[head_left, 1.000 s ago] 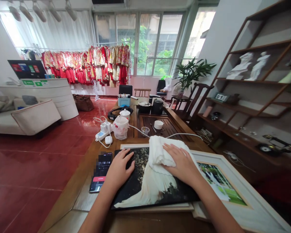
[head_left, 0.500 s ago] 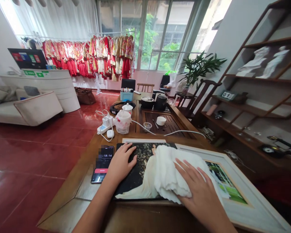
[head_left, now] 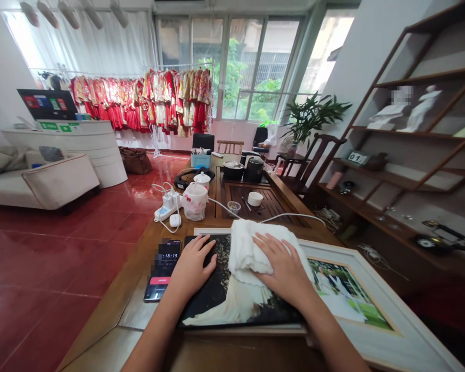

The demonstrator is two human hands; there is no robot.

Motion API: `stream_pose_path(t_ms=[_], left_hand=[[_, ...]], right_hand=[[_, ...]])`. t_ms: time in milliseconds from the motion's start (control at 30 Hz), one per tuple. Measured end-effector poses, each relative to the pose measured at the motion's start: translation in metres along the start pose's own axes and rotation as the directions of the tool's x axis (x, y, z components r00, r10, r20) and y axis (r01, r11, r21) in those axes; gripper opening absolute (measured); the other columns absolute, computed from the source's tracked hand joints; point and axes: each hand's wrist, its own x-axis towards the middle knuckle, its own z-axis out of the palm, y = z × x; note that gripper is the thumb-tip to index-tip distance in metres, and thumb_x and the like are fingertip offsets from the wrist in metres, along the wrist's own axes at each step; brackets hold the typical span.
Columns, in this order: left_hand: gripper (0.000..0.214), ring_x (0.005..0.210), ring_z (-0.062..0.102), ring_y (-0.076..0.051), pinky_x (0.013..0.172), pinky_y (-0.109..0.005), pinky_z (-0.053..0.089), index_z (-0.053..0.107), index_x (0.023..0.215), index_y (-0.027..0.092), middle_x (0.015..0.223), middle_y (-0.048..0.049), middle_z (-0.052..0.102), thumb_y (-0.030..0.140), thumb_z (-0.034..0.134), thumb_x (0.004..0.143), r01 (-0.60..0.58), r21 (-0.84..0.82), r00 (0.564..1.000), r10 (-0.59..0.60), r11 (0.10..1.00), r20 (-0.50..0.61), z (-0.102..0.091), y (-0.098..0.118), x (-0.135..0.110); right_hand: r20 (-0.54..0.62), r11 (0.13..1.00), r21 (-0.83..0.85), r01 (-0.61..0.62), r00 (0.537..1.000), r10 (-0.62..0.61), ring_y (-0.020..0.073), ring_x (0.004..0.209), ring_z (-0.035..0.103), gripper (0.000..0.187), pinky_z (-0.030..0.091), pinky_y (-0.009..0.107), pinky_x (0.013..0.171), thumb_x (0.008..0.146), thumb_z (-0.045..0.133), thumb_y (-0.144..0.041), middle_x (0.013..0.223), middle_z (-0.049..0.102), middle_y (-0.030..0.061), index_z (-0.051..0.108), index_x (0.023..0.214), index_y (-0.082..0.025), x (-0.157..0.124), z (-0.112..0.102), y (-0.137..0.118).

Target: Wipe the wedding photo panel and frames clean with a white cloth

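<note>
A dark photo print (head_left: 217, 297) showing a long white dress lies flat on the wooden table (head_left: 112, 305) in front of me. My left hand (head_left: 194, 266) rests flat on the print's left part, fingers spread. My right hand (head_left: 284, 268) presses a folded white cloth (head_left: 248, 248) onto the upper middle of the print, fingers stretched over the cloth. A white-framed picture (head_left: 372, 320) lies under and to the right of the print.
A phone (head_left: 163, 268) with a timer lies left of the print. Behind it stand a power strip (head_left: 166, 206), white teapots (head_left: 196, 199), a tea tray (head_left: 263, 201) with a bowl, kettles and cables. Shelves stand at right, a sofa and red floor at left.
My right hand slid the cloth down toward me over the print, then back up to its far part. The left hand stayed where it was.
</note>
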Motion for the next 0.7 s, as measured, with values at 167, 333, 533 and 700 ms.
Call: stream_pose_path(t_ms=[167, 333, 533, 700], left_hand=[[0.036, 0.129, 0.051, -0.03, 0.109, -0.05, 0.042, 0.062, 0.125, 0.018, 0.137, -0.0109, 0.057, 0.023, 0.057, 0.09, 0.032, 0.009, 0.999, -0.032, 0.999, 0.0, -0.002, 0.003, -0.001], [0.035, 0.131, 0.048, -0.028, 0.111, -0.046, 0.04, 0.061, 0.125, 0.019, 0.137, -0.0095, 0.057, 0.023, 0.056, 0.09, 0.054, -0.001, 0.999, -0.054, 0.999, 0.0, -0.001, 0.002, -0.003], [0.036, 0.133, 0.047, -0.029, 0.114, -0.047, 0.037, 0.061, 0.126, 0.017, 0.139, -0.0102, 0.055, 0.023, 0.056, 0.091, 0.056, -0.016, 0.998, -0.055, 0.998, 0.02, -0.002, -0.002, -0.004], [0.036, 0.133, 0.047, -0.029, 0.112, -0.048, 0.038, 0.06, 0.126, 0.018, 0.139, -0.0097, 0.055, 0.024, 0.055, 0.091, 0.039, -0.013, 0.999, -0.039, 0.999, 0.021, -0.004, -0.001, -0.004]], right_hand=[[-0.021, 1.0, -0.004, 0.008, 1.0, -0.008, 0.029, 0.132, 0.044, 0.059, 0.028, 0.052, 0.106, 0.082, 0.055, -0.039, 0.144, 0.05, 0.0055, 0.046, 0.138, -0.025, -0.008, -0.004, -0.008], [-0.018, 0.998, -0.018, 0.058, 0.998, -0.058, 0.0298, 0.133, 0.042, 0.067, 0.027, 0.052, 0.107, 0.076, 0.057, -0.034, 0.147, 0.047, 0.004, 0.043, 0.141, -0.027, -0.04, -0.013, -0.024], [-0.005, 0.996, -0.031, 0.078, 0.997, -0.078, 0.0301, 0.135, 0.04, 0.071, 0.027, 0.052, 0.107, 0.073, 0.056, -0.03, 0.148, 0.045, 0.0035, 0.041, 0.143, -0.026, -0.061, -0.017, -0.032], [0.012, 0.997, 0.006, 0.076, 0.997, -0.076, 0.03, 0.132, 0.043, 0.068, 0.027, 0.052, 0.106, 0.073, 0.058, -0.033, 0.146, 0.048, 0.0038, 0.045, 0.139, -0.028, -0.037, -0.01, -0.023]])
